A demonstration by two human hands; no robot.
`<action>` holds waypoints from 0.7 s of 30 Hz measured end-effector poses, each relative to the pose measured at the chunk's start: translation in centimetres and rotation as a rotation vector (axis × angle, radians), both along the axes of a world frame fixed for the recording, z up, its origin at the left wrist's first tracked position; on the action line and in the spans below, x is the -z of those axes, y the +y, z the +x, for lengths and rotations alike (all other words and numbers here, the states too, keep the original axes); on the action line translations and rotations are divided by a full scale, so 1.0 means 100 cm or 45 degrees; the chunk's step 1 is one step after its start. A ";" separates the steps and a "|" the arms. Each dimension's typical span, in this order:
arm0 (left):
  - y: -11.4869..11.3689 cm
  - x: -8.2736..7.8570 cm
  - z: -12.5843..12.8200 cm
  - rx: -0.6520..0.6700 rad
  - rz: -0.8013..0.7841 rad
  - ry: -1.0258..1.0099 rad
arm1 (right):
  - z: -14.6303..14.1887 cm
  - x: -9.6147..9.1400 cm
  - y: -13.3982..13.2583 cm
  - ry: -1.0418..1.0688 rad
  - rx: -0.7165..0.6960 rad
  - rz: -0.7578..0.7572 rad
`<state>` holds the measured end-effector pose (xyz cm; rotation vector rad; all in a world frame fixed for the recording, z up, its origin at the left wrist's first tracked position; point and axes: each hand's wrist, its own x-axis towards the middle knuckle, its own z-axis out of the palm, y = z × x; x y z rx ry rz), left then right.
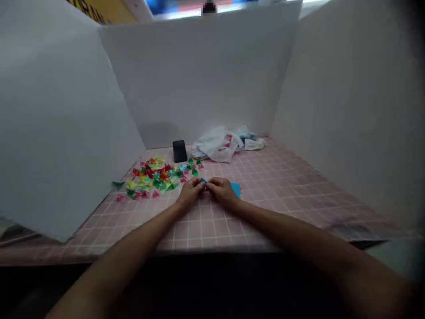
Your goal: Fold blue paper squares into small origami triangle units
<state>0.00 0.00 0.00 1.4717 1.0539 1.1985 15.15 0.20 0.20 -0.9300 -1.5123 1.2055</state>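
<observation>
Between my fingertips is a small piece of blue paper (203,180), mostly hidden by the fingers. My left hand (191,191) pinches it from the left, and my right hand (223,191) grips it from the right. The two hands almost meet above the checked tabletop. Just beyond my right hand lies a flat stack of blue paper (236,189), partly covered by that hand. To the left of my left hand, a spread of small folded paper pieces (156,175) in red, yellow, green, pink and blue covers the table.
A black phone (179,151) lies at the back. Right of it sits a crumpled white plastic bag (215,144), with a white and blue bundle (250,139) beside it. White panels (199,79) wall the pink checked table (282,186) at the back and both sides.
</observation>
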 end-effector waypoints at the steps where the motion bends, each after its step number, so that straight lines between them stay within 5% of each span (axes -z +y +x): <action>1: -0.003 -0.005 -0.003 0.005 0.014 0.016 | -0.001 -0.003 -0.001 -0.003 -0.033 0.002; 12: -0.074 -0.052 -0.019 -0.148 0.211 0.086 | -0.007 -0.060 -0.033 -0.024 -0.309 0.162; 21: -0.112 -0.055 -0.008 -0.240 0.191 -0.063 | -0.007 -0.053 -0.071 0.091 -0.349 0.159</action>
